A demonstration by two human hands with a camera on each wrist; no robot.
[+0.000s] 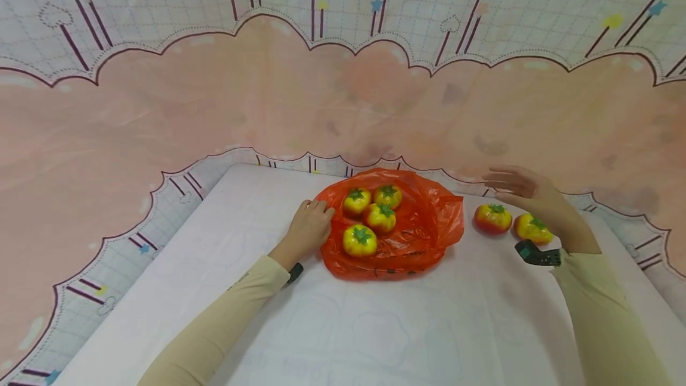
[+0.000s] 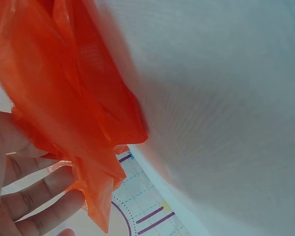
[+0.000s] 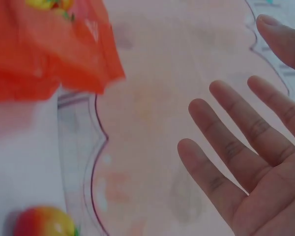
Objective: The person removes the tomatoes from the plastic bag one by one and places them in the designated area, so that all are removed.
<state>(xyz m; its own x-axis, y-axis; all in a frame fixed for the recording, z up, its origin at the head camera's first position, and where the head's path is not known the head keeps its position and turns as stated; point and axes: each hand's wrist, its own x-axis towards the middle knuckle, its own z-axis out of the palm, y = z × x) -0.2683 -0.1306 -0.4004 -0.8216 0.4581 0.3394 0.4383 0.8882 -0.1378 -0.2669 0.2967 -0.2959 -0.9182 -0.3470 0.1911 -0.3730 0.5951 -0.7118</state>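
Note:
A red plastic bag (image 1: 423, 222) lies open on the white table (image 1: 375, 326) with several yellow-red tomatoes (image 1: 360, 240) inside. My left hand (image 1: 320, 212) grips the bag's left rim; in the left wrist view the bag (image 2: 73, 98) hangs in front of my fingers (image 2: 34, 201). Two more tomatoes lie right of the bag, one reddish (image 1: 493, 218) and one more yellow (image 1: 532, 228). My right hand (image 1: 511, 186) hovers just above them, fingers spread and holding nothing. The right wrist view shows that hand (image 3: 246, 162) spread, a tomato (image 3: 44, 222) below and the bag (image 3: 39, 54) at top left.
A pink cloud-patterned cloth (image 1: 268, 106) hangs behind and around the table. The table's far edge runs just behind the bag and the loose tomatoes. A black wrist device (image 1: 538, 253) sits on my right wrist. White tabletop stretches in front of the bag.

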